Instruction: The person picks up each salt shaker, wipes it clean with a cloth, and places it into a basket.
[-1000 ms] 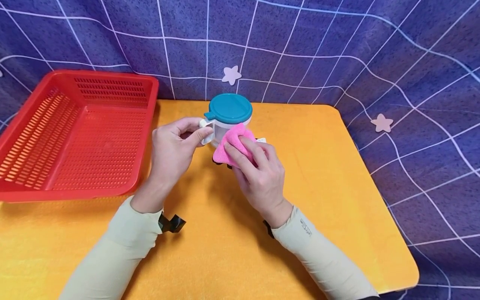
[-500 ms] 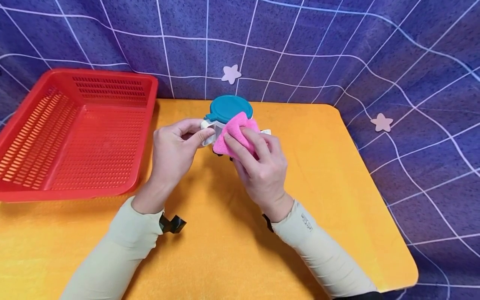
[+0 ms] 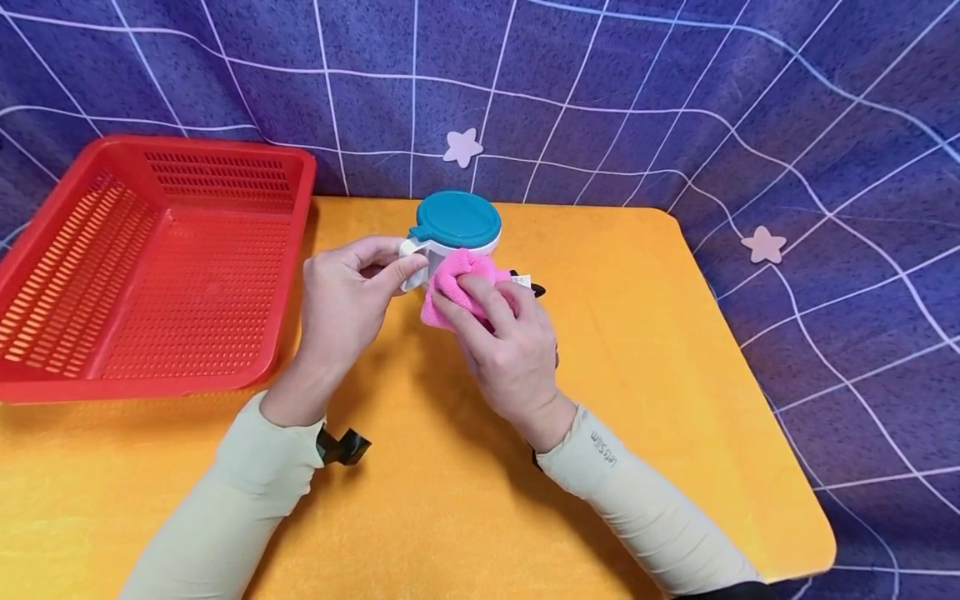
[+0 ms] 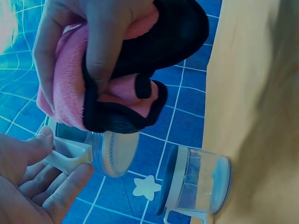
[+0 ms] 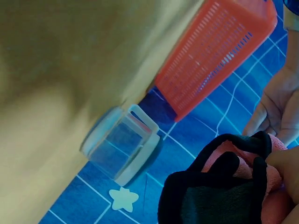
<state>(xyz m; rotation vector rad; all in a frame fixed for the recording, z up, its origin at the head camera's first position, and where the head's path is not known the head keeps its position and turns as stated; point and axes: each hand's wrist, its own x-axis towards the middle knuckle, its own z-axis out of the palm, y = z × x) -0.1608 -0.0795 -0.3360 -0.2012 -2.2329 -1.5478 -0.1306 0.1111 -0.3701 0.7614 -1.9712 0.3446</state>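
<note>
By its pale handle [image 3: 412,265], my left hand [image 3: 347,292] pinches a clear jar [image 4: 117,154] with a teal lid [image 3: 457,218]. Bunched in my right hand [image 3: 506,342] is a pink cloth [image 3: 450,287] with black edging and a black underside. The cloth covers the near side of the jar in the head view. In the left wrist view, the right fingers curl over the folded cloth above the handle. A second clear jar [image 5: 121,144] with a handle stands on the table; I cannot make it out in the head view.
A red slotted plastic basket [image 3: 187,292] sits at the left on the yellow table [image 3: 675,400]. A blue curtain [image 3: 600,92] with white grid lines and pale stars hangs along the back and right. A black piece [image 3: 345,447] juts out at my left wrist.
My right hand and the cloth rise slightly over the jar, then come back down and a little left. The jar shifts slightly while my left hand keeps its hold on the handle.
</note>
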